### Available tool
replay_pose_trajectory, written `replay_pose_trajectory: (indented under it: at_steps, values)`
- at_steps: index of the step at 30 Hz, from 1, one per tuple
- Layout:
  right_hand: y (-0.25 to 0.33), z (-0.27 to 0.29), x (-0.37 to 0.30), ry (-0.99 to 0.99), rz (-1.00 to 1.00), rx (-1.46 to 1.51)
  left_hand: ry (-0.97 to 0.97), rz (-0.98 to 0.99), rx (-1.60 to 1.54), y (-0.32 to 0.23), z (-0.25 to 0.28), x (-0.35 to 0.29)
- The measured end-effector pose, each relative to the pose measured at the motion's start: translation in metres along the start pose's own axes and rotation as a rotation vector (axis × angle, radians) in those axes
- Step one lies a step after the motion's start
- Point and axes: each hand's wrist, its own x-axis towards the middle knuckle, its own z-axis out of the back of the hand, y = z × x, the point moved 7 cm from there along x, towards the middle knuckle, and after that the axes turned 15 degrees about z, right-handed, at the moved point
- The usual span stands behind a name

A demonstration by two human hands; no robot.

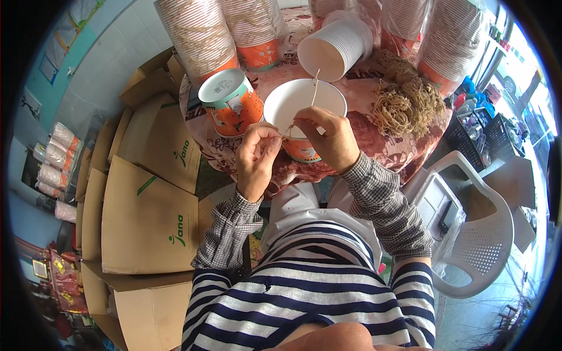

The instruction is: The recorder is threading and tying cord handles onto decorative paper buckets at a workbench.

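My left hand (pixel 257 158) and my right hand (pixel 332 140) are close together over the near rim of an open paper bucket (pixel 301 152), orange outside and white inside. Both hands pinch a thin tan string (pixel 315 90); a loose end sticks up from my right fingers across the bucket's mouth. A small loop or knot seems to lie between the fingertips, too small to make out. Left of it stands another orange bucket (pixel 234 111), its pale round end facing up. A tangled heap of tan strings (pixel 407 96) lies to the right on the table.
A flowered cloth covers the round table (pixel 363 105). Behind are nested white buckets (pixel 336 47) on their side and tall wrapped bucket stacks (pixel 196 35). Cardboard boxes (pixel 149 216) crowd the left; a white plastic chair (pixel 480 251) stands right, near black crates (pixel 471 137).
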Motion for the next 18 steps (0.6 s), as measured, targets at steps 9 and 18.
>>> replay_pose_trajectory:
  at_steps: [9,18]
  values:
    - [0.0,-0.004,0.001,-0.013,0.035,-0.191,-0.058,-0.028,0.143,0.027,0.001,-0.007]
    - [0.01,-0.002,0.012,0.103,0.121,-0.159,-0.11,-0.127,0.421,-0.02,-0.012,0.022]
